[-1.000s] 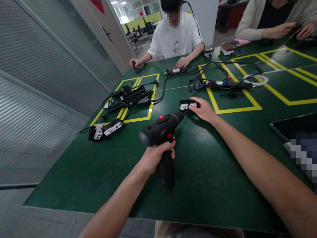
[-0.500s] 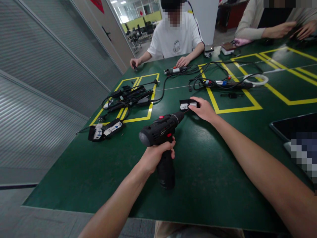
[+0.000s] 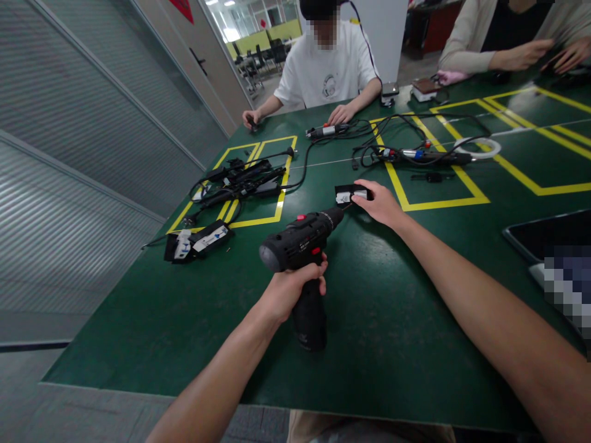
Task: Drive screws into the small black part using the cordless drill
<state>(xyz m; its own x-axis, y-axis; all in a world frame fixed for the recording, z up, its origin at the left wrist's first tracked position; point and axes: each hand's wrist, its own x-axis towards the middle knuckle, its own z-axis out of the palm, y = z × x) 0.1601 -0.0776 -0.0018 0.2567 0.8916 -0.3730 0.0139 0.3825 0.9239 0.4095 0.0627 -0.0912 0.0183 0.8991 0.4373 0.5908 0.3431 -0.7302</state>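
My left hand [image 3: 295, 286] is wrapped round the handle of a black cordless drill [image 3: 300, 240] with red buttons. The drill points away and to the right, its bit reaching a small black box-like part [image 3: 344, 191] with a white face. My right hand [image 3: 376, 203] grips the right end of that part against the green table [image 3: 392, 344]. Where exactly the bit meets the part is too small to tell. Two similar black parts with white faces [image 3: 210, 240] lie to the left, beside a tiny loose piece [image 3: 228, 250].
Black cables and tools [image 3: 244, 181] lie heaped in a yellow-taped square at left. An electric screwdriver [image 3: 415, 157] with looped cords lies at centre right. A dark flat device [image 3: 554, 237] rests at the right edge. Two people [image 3: 330, 67] sit across the table.
Almost nothing differs: the drill and both my hands stay in place. The hand of the person across at left shifts slightly with its small dark object.
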